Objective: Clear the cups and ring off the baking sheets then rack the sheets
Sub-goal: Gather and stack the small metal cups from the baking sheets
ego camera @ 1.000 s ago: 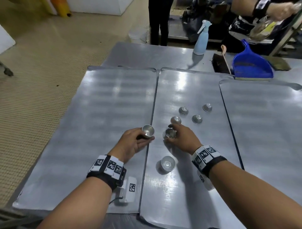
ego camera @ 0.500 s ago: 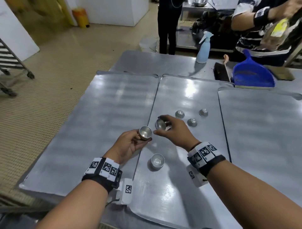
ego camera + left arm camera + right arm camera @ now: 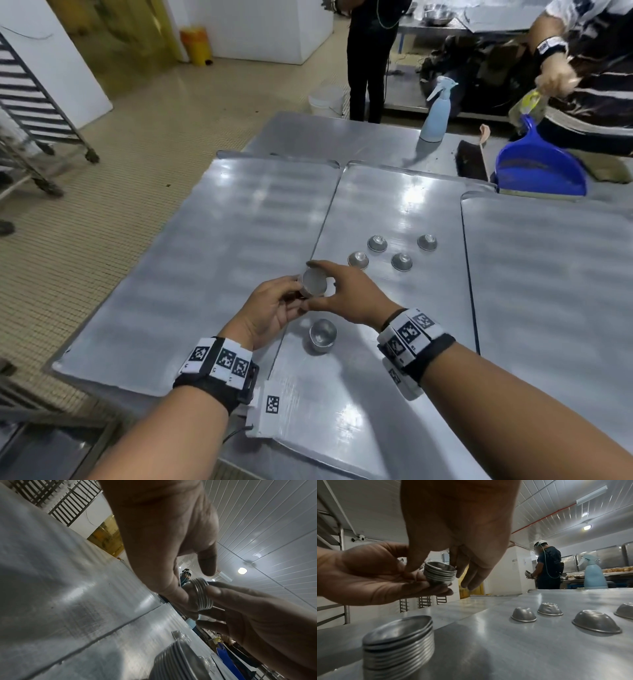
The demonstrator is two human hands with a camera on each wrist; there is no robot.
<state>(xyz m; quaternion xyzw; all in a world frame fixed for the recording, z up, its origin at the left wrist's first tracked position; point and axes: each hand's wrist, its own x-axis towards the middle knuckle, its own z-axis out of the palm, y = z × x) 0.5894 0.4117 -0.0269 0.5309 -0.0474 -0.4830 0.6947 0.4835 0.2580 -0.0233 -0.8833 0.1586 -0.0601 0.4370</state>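
Hands (image 3: 308,301) now joined on cup stack (image 3: 313,287); four cups (image 3: 401,262) beyond — dustpan (image 3: 539,169) far.

Bare forearms, black wristbands (image 3: 219,380) with white square-coded marker tags (image 3: 409,330)

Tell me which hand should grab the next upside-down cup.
Right. The right hand is nearest the upside-down metal cups on the middle baking sheet, and only its fingertips touch the nested cup stack cradled in the left hand.

The left hand (image 3: 164,536) and right hand (image 3: 254,618) together pinch a small stack of nested ribbed metal cups (image 3: 202,595) above grey metal baking sheets (image 3: 68,588).
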